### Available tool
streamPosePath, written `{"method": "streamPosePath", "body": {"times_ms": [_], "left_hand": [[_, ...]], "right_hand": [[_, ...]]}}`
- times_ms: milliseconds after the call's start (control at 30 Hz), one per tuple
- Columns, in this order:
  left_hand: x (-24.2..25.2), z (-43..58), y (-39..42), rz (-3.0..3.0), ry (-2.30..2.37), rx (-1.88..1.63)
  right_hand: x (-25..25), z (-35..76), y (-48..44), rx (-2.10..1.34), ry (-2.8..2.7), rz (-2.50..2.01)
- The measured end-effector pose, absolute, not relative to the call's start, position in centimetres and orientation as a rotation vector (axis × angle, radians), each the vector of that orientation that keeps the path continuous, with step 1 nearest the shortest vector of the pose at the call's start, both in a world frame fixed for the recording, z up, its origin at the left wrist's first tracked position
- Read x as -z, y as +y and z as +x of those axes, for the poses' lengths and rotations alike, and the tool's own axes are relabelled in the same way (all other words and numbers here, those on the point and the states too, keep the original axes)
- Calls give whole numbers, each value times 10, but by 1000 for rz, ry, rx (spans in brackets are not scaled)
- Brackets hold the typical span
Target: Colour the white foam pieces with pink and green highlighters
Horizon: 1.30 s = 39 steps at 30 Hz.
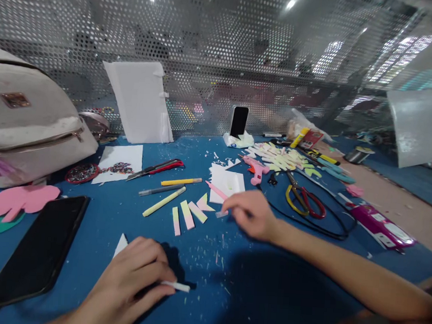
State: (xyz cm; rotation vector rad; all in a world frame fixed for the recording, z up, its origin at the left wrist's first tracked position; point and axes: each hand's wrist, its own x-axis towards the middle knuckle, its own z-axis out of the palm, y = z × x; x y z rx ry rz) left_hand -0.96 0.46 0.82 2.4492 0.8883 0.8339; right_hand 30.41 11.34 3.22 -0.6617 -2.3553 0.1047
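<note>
My left hand (134,277) rests low on the blue table (258,293), fingers curled around a thin white foam strip (177,286); a white foam corner (120,245) pokes out behind it. My right hand (252,214) reaches to the table's middle and pinches a small pale piece (221,214). Just left of it lie several pastel foam strips (187,214), a yellow stick (164,201) and a pink strip (216,189). White foam scraps (227,182) sit just beyond my right hand.
A black tablet (35,250) lies at the left, a beige backpack (26,119) behind it. Scissors (304,198), a pink glue gun (256,169) with black cord, cut foam pieces (279,157), a propped phone (238,121) and a cutter (156,168) surround the work spot. A perforated metal wall (224,49) stands behind.
</note>
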Motion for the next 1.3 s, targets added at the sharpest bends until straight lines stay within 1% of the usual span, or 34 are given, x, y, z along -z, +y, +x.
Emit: {"method": "streamPosePath", "body": {"times_ms": [67,167,200,367,500,600,733,800,833,967,1000,1033,1067,1100,1133,1167,1233,1300], "left_hand": [[-7,-8,-1,2379,846,-825],[-6,-3,-7,2286,813,-815],[-6,0,-8,2243,806,-821],[-11,9,-9,2087,816,-868],[-12,9,-9,2133,822,-802],[-15,7,-8,2280,734,-744],[-16,6,-8,2675,615,-665],[-12,6,-9,2855,540,-741],[-10,7,-9,2911,534,-861],[-7,7,-9,3053,506,-936],[-8,7,-8,3093,488,-882],[-11,7,-8,3144,467,-730],[-13,7,-7,3157,481,-743],[-16,7,-6,3141,503,-913],[-18,7,-6,3148,512,-900],[-20,7,-6,3177,507,-696],[-23,6,-5,3178,500,-616],[-24,6,-5,3174,505,-608]], "right_hand": [[-32,282,78,-217,-2592,-429],[-28,258,40,-136,-2870,-364],[-27,253,35,-180,-2904,-360],[-38,257,53,-621,-2860,-617],[-50,264,75,-709,-2893,-631],[-48,265,80,-547,-2951,-626],[-38,265,80,-330,-2971,-669],[-34,267,83,-294,-2915,-655],[-32,268,85,-263,-2872,-616],[-30,279,88,-38,-2736,-339],[-30,282,86,28,-2724,-262],[-30,285,84,96,-2696,-183],[-31,287,80,170,-2671,-154],[-31,289,76,255,-2640,-152],[-31,290,72,328,-2649,-115],[-31,289,68,395,-2639,-65],[-30,288,61,447,-2643,3],[-28,285,56,412,-2661,30]]}}
